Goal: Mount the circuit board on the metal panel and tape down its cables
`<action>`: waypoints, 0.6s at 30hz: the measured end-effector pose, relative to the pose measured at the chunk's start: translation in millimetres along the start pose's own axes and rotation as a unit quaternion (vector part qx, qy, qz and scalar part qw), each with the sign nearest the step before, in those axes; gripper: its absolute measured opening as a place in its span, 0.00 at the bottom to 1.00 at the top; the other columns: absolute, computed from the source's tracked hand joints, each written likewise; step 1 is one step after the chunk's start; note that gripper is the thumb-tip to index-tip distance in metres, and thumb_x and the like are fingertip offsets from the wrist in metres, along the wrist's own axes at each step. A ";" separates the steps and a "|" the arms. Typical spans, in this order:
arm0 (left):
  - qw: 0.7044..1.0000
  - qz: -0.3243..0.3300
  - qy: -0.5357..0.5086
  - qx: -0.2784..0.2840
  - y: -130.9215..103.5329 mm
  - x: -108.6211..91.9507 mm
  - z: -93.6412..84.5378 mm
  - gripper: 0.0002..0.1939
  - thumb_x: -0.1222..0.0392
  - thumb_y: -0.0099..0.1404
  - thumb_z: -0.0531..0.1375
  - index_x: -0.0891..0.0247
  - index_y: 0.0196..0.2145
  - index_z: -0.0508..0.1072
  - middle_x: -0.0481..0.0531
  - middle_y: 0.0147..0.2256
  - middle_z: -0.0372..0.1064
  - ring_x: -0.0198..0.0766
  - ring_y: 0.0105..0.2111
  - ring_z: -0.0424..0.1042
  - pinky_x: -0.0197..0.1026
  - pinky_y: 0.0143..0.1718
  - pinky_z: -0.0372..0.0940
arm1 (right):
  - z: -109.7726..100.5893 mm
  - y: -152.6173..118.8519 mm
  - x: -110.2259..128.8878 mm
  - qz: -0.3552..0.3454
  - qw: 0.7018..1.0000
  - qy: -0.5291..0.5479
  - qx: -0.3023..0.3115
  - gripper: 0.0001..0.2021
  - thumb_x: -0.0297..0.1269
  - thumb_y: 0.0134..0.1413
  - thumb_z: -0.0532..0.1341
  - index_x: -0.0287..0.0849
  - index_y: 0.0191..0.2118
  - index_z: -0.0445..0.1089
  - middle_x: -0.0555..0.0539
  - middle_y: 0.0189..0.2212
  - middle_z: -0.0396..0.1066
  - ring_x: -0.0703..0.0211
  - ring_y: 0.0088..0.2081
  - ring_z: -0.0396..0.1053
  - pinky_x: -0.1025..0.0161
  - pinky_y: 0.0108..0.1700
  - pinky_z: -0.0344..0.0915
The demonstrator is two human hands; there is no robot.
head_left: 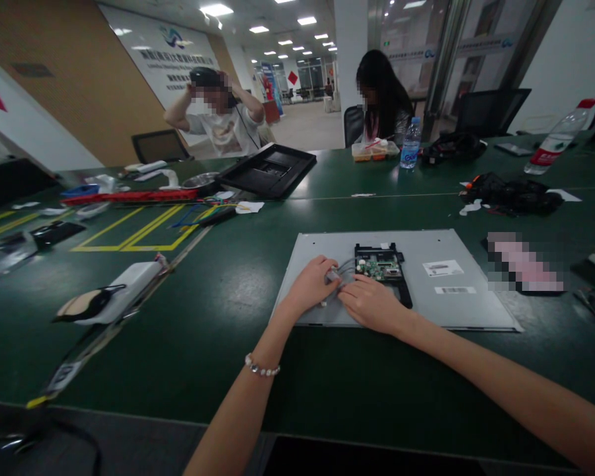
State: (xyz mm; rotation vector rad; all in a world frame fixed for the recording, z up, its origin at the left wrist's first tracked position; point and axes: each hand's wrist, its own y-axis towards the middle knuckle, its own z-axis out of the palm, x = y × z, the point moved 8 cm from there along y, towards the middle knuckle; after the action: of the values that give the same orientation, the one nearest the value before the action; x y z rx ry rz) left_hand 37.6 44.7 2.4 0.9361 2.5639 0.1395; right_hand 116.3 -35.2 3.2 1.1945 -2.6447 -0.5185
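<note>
A flat silver-grey display panel (434,248) lies on the table with its back facing up. On it sits a green circuit board (378,266) in a black frame (404,291). Thin grey cables (347,266) run from the board's left side towards my fingers. My left hand (310,287), with a beaded bracelet at the wrist, is closed on the cables' end, left of the board. Close beside it, my right hand (374,305) rests over the panel and the frame's lower left, fingers bent towards the cables. What its fingertips hold is hidden.
A black monitor housing (272,168) lies at the far side. Left is a white power strip (123,291); right are a phone (523,264), black gear (513,193) and a red-labelled bottle (558,142). Another bottle (410,145) stands farther back. Two people sit opposite.
</note>
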 end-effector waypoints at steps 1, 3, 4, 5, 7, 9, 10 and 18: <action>1.000 0.003 0.003 0.001 -0.7 -1.0 -0.3 0.14 0.60 0.61 0.60 0.64 0.45 0.70 0.54 0.38 0.65 0.42 0.39 0.67 0.44 0.45 0.63 | -2.0 -0.1 1.8 -0.003 1.000 0.001 0.006 0.09 0.27 0.59 0.55 0.36 0.39 0.72 0.42 0.36 0.76 0.55 0.41 0.72 0.54 0.58 0.57; 1.000 0.002 0.008 -0.001 -1.9 -1.3 -0.5 0.15 0.60 0.60 0.60 0.64 0.46 0.70 0.54 0.39 0.64 0.43 0.40 0.67 0.44 0.45 0.63 | -9.1 0.1 1.2 -0.006 1.000 0.006 0.011 0.10 0.27 0.60 0.54 0.36 0.38 0.73 0.42 0.35 0.76 0.55 0.40 0.72 0.54 0.58 0.57; 1.000 0.000 0.010 -0.003 -2.5 -1.1 -0.6 0.15 0.60 0.60 0.60 0.63 0.45 0.70 0.54 0.39 0.64 0.43 0.40 0.67 0.45 0.45 0.63 | -14.2 0.4 -2.9 -0.001 1.000 0.011 0.010 0.10 0.28 0.60 0.53 0.37 0.38 0.73 0.42 0.36 0.76 0.55 0.40 0.72 0.54 0.57 0.57; 1.000 0.000 0.012 -0.004 -3.0 -1.0 -0.4 0.15 0.59 0.60 0.60 0.63 0.45 0.70 0.54 0.39 0.64 0.43 0.40 0.67 0.45 0.45 0.63 | -20.1 0.4 -10.6 0.012 1.000 0.017 0.005 0.11 0.29 0.61 0.53 0.37 0.39 0.73 0.42 0.37 0.76 0.55 0.41 0.72 0.54 0.56 0.58; 1.000 0.003 0.013 -0.006 -3.8 -1.7 -0.8 0.15 0.59 0.60 0.61 0.63 0.45 0.69 0.54 0.39 0.64 0.43 0.41 0.67 0.45 0.46 0.63 | -31.6 -1.3 -38.4 0.068 0.997 0.032 -0.002 0.12 0.31 0.62 0.52 0.39 0.43 0.73 0.41 0.43 0.75 0.54 0.46 0.71 0.55 0.54 0.61; 1.000 0.007 0.010 -0.013 -4.4 -3.0 -3.1 0.16 0.57 0.60 0.62 0.63 0.45 0.69 0.54 0.40 0.64 0.44 0.41 0.67 0.46 0.46 0.63 | -38.8 -7.7 -78.8 0.153 0.988 0.034 0.003 0.14 0.33 0.62 0.53 0.40 0.48 0.71 0.41 0.49 0.72 0.52 0.49 0.69 0.55 0.53 0.63; 1.000 0.007 0.008 -0.018 -4.6 -3.6 -5.1 0.17 0.57 0.59 0.62 0.62 0.45 0.69 0.54 0.41 0.63 0.44 0.42 0.67 0.46 0.47 0.63 | -39.2 -12.1 -99.2 0.186 0.982 0.033 0.019 0.15 0.34 0.61 0.53 0.40 0.50 0.70 0.41 0.51 0.71 0.52 0.51 0.68 0.55 0.53 0.63; 0.990 -0.036 -0.019 -0.138 -4.9 9.8 -27.7 0.14 0.60 0.61 0.60 0.61 0.45 0.67 0.54 0.43 0.61 0.43 0.46 0.65 0.47 0.50 0.61 | -19.2 -36.2 -186.8 0.231 0.968 0.027 0.090 0.17 0.36 0.55 0.60 0.37 0.50 0.71 0.39 0.50 0.72 0.49 0.52 0.68 0.57 0.55 0.61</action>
State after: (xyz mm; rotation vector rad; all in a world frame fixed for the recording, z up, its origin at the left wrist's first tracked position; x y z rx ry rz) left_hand 16.6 48.4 23.2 0.7334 2.4576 0.4373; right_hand 269.8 79.0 0.8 0.5769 -2.8335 -0.1638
